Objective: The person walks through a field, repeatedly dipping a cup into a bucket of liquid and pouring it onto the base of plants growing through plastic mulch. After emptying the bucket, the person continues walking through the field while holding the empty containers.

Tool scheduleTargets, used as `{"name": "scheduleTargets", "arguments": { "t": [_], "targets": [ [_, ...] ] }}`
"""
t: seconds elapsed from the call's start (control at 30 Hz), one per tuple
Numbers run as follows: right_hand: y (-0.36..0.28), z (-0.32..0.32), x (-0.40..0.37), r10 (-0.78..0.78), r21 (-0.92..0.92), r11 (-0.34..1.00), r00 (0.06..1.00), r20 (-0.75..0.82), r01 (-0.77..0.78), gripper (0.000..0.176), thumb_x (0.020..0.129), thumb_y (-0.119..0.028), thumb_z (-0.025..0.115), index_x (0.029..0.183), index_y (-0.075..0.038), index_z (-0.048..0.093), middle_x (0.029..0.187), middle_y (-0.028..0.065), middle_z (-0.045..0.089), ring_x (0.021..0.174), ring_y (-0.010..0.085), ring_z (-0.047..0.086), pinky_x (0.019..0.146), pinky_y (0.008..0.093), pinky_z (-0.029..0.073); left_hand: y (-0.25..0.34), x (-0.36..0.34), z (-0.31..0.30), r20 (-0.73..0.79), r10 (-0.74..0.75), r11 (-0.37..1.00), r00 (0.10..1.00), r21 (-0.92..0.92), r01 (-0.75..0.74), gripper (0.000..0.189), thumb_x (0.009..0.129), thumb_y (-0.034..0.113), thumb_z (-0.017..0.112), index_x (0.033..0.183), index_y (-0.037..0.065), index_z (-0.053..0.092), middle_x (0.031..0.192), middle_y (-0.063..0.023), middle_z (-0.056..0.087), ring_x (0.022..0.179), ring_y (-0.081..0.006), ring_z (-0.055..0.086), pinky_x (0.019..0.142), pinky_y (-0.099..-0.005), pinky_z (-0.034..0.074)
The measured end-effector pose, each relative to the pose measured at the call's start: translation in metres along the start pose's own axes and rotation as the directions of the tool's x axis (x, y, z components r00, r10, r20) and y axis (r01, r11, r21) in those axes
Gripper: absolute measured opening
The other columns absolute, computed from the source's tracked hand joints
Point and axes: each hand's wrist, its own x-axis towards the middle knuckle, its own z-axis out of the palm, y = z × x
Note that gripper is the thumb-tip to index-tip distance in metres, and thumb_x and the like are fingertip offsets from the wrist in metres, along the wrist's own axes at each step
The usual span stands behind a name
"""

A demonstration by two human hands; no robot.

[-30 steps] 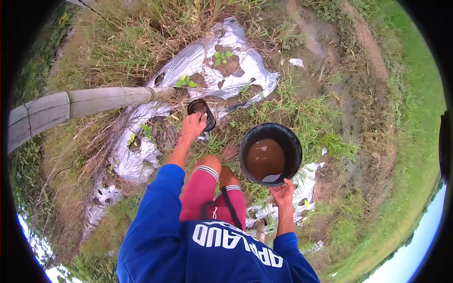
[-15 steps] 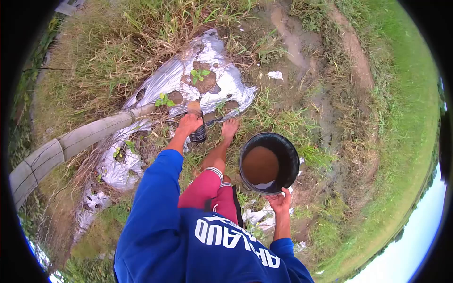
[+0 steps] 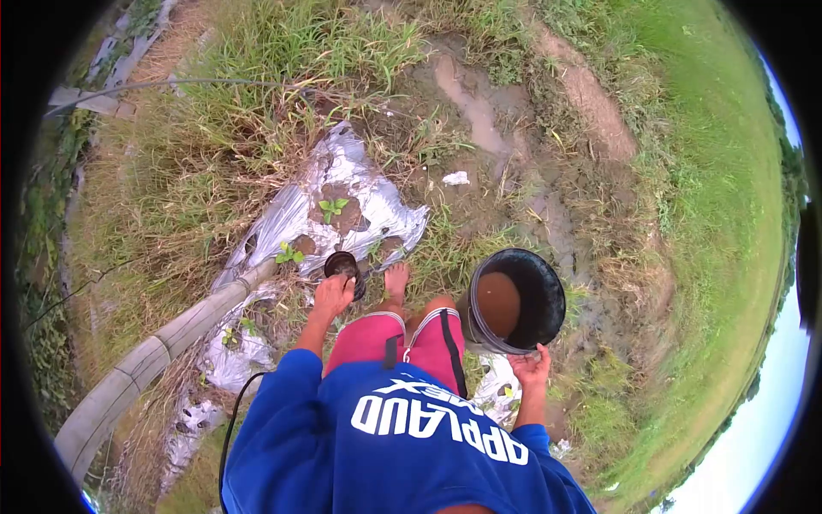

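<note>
My left hand (image 3: 334, 294) is wrapped round the rim side of a small dark cup (image 3: 341, 265), whose open mouth faces up towards me; what is inside is hard to make out. The cup is low over the silver plastic sheet (image 3: 381, 206), near a small green seedling (image 3: 288, 254). Another seedling (image 3: 333, 209) grows from a soil hole in the sheet. On the other side, my right hand (image 3: 532, 367) grips the near rim of a black bucket (image 3: 546, 300). The bucket is tilted, with brown water (image 3: 498, 304) inside.
A long bamboo pole (image 3: 163, 347) runs from the lower left up to the sheet. My bare foot (image 3: 396, 278) stands beside the cup. Muddy water (image 3: 471, 107) lies in a rut ahead, with tall grass (image 3: 274, 51) on the left and a thin cable (image 3: 197, 81) across it.
The cup, tipped with brown water at its mouth before, is now turned mouth up. The bucket has shifted right relative to my body, still in my right hand. My view has shifted.
</note>
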Motion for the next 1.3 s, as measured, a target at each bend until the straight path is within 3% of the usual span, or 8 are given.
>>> {"name": "scheduleTargets", "arguments": {
  "t": [0.53,0.7,0.83,0.87,0.93,1.0,1.03,1.3],
  "targets": [
    [-0.111,0.04,0.059,0.083,0.249,0.964,0.995,0.062,-0.096,0.079,0.07,-0.02,0.073,0.13,0.004,0.028,0.127,0.0281,0.045,0.12,0.044,0.047,0.103,0.0573,0.038,0.248,0.16,-0.088,-0.051,0.444,0.895,0.895,-0.012,-0.445,0.028,0.087,0.027,0.059,0.081,0.0,0.061,0.083,-0.0236,0.063,0.079,-0.0437,0.061,0.071,-0.0517,0.049],
    [-0.138,0.066,0.073,0.015,-0.11,0.994,0.946,0.322,0.022,0.081,0.079,0.009,0.068,0.133,-0.018,0.014,0.102,0.02,0.06,0.099,0.0209,0.061,0.092,0.038,0.047,0.315,0.194,-0.122,-0.001,0.357,0.934,0.934,0.027,-0.357,0.034,0.086,0.031,0.059,0.075,-0.001,0.059,0.077,-0.0237,0.061,0.078,-0.0434,0.061,0.07,-0.0503,0.047],
    [-0.148,0.051,0.156,-0.378,-0.208,0.87,0.875,0.304,0.448,0.063,0.074,-0.023,0.07,0.126,-0.011,0.036,0.118,0.0249,0.049,0.1,0.0424,0.055,0.079,0.0583,0.051,0.345,0.23,-0.148,-0.097,0.399,0.915,0.912,0.109,-0.389,0.035,0.086,0.034,0.059,0.076,0.0,0.06,0.08,-0.0245,0.063,0.079,-0.0427,0.061,0.071,-0.0506,0.048],
    [-0.138,0.074,0.13,-0.617,-0.484,0.522,0.703,0.353,0.702,0.082,0.07,0.007,0.073,0.131,-0.018,0.024,0.11,0.0227,0.049,0.09,0.0328,0.058,0.073,0.0471,0.056,0.351,0.235,-0.153,-0.11,0.408,0.911,0.907,0.116,-0.396,0.036,0.086,0.034,0.058,0.077,0.0,0.061,0.08,-0.0246,0.063,0.079,-0.0427,0.062,0.071,-0.0507,0.049],
    [-0.188,0.071,0.158,0.14,-0.085,0.988,0.971,0.196,-0.125,0.099,0.062,0.024,0.071,0.132,-0.021,0.017,0.107,0.0205,0.047,0.085,0.0261,0.058,0.071,0.0391,0.056,0.365,0.253,-0.164,-0.098,0.433,0.898,0.896,0.137,-0.419,0.036,0.086,0.034,0.058,0.077,0.0,0.061,0.08,-0.0239,0.064,0.077,-0.0428,0.062,0.07,-0.051,0.049],
    [-0.2,0.065,0.203,0.109,-0.16,0.984,0.967,0.232,-0.073,0.094,0.066,0.02,0.071,0.132,-0.021,0.018,0.109,0.0188,0.046,0.083,0.025,0.058,0.071,0.0389,0.056,0.377,0.274,-0.17,-0.135,0.452,0.889,0.882,0.147,-0.434,0.037,0.086,0.035,0.058,0.077,-0.001,0.061,0.079,-0.0234,0.064,0.076,-0.0429,0.062,0.07,-0.0513,0.049],
    [-0.208,0.051,0.227,0.149,-0.513,0.856,0.924,0.353,0.058,0.122,0.059,-0.068,0.062,0.15,-0.002,0.015,0.153,0.0186,0.021,0.135,0.0272,0.032,0.116,0.0402,0.021,0.384,0.282,-0.174,-0.112,0.458,0.883,0.882,0.172,-0.436,0.037,0.087,0.035,0.058,0.077,0.0,0.061,0.079,-0.0237,0.064,0.077,-0.0429,0.062,0.07,-0.0513,0.049],
    [-0.247,0.196,0.159,-0.518,-0.541,0.677,0.845,0.132,0.499,0.109,0.06,-0.066,0.062,0.143,-0.004,0.027,0.149,0.0195,0.028,0.133,0.0305,0.034,0.113,0.0427,0.027,0.434,0.371,-0.197,-0.115,0.492,0.87,0.863,0.102,-0.483,0.038,0.087,0.038,0.056,0.081,0.001,0.064,0.077,-0.0236,0.064,0.076,-0.0432,0.061,0.071,-0.0523,0.048]
  ]
}}
